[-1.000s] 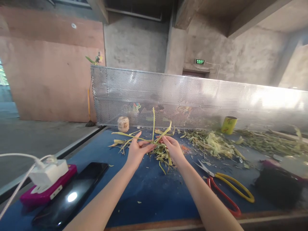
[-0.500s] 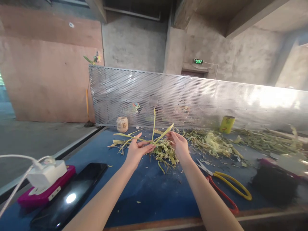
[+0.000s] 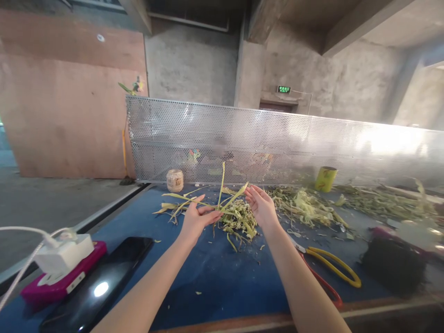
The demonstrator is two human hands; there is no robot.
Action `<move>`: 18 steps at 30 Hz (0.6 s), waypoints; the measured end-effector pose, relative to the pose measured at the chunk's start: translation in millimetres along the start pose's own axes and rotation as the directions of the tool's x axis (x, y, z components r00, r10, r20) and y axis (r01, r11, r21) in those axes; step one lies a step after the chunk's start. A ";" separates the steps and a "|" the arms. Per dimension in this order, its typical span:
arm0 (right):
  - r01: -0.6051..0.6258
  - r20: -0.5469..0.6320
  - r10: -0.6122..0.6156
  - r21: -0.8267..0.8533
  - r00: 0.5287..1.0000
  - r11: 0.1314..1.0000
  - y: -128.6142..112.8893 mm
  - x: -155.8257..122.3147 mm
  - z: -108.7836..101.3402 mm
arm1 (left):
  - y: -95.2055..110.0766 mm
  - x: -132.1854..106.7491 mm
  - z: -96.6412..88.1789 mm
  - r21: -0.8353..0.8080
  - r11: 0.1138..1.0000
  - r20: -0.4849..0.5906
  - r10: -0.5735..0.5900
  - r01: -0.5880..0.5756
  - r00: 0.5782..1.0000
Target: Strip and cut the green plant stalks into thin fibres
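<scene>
Several pale green leaf strips (image 3: 222, 187) cross one another above the table, one standing upright and others fanning out to both sides. My left hand (image 3: 194, 218) pinches them where they meet, thumb below and fingers above. At the tip of the strip that slants up to the right, my right hand (image 3: 262, 206) has its fingertips closed on the end. Under and behind the strips lies a heap of short green clippings (image 3: 240, 224). Longer loose strips (image 3: 171, 209) lie left of my left hand. Scissors (image 3: 335, 261) with one yellow and one red handle rest beside my right forearm.
On the blue table (image 3: 208, 286) are a phone (image 3: 114, 261), a magenta power strip (image 3: 65, 289) with a white plug, a twine-wrapped jar (image 3: 175, 180), a yellow-green roll (image 3: 326, 179) and a larger leaf pile (image 3: 305, 206). A perforated metal panel (image 3: 194, 125) stands along the back.
My right hand has moved slightly up and right at the strip's tip. My left hand keeps its pinch on the crossing. The view has shifted a little.
</scene>
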State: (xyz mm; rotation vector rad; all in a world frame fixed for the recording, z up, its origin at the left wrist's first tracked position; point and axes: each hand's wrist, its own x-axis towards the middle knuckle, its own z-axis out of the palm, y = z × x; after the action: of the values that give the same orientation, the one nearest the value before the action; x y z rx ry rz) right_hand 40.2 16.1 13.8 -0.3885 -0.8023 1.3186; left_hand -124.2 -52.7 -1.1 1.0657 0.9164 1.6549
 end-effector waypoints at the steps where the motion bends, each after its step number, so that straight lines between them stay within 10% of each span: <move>1: 0.017 0.006 -0.017 -0.006 1.000 1.000 0.5 0.5 -0.7 | -0.1 0.0 0.0 0.003 1.000 0.007 0.002 -0.002 1.000; 9: 0.110 -0.057 -0.116 -0.097 0.992 0.989 -4.4 4.6 -7.9 | 0.2 -0.5 0.4 -0.001 1.000 -0.004 0.017 -0.017 1.000; 15: -0.240 -0.025 0.240 -0.181 0.971 0.954 -7.8 2.0 -4.5 | 1.5 -1.7 1.1 0.015 1.000 -0.014 -0.002 0.002 1.000; 18: -0.213 0.059 0.235 -0.251 0.970 0.944 -6.9 -0.7 -3.4 | 2.1 -1.5 1.6 0.015 1.000 -0.018 -0.004 0.004 1.000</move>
State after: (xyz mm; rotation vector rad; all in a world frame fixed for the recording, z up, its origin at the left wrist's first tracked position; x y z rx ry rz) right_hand 47.4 14.4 15.9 -0.6350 -1.0224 1.4606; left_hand -123.1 -54.6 1.0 1.0604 0.9438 1.6592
